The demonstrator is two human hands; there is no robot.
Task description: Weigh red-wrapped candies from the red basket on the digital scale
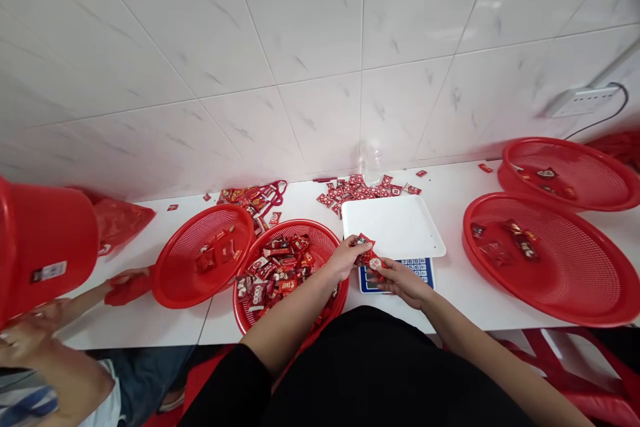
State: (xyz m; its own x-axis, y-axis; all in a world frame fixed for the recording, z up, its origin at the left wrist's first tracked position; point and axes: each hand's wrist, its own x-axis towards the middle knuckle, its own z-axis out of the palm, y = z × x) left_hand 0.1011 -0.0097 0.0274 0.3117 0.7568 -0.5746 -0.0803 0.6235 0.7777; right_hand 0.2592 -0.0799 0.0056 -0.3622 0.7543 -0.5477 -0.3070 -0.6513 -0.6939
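My left hand (349, 257) is closed on small red wrapped snack packets (363, 247) near the front edge of a white scale tray (395, 220). Close beside it, my right hand (404, 282) pinches a red packet with a pale round mark (376, 263). Both hands hover over the blue keypad of the scale (423, 271), partly covering its keys and display. Left of my hands stands a round red basket (240, 300) heaped with red and brown wrapped snacks (280, 273).
Loose red sachets (350, 190) lie behind the tray, by a clear plastic bottle (373, 163). Another red basket (170, 280) stands left; two more (575, 280) stand right, holding few packets. At far left, a co-worker's hand (127, 277) is near a tilted red bucket (55, 233).
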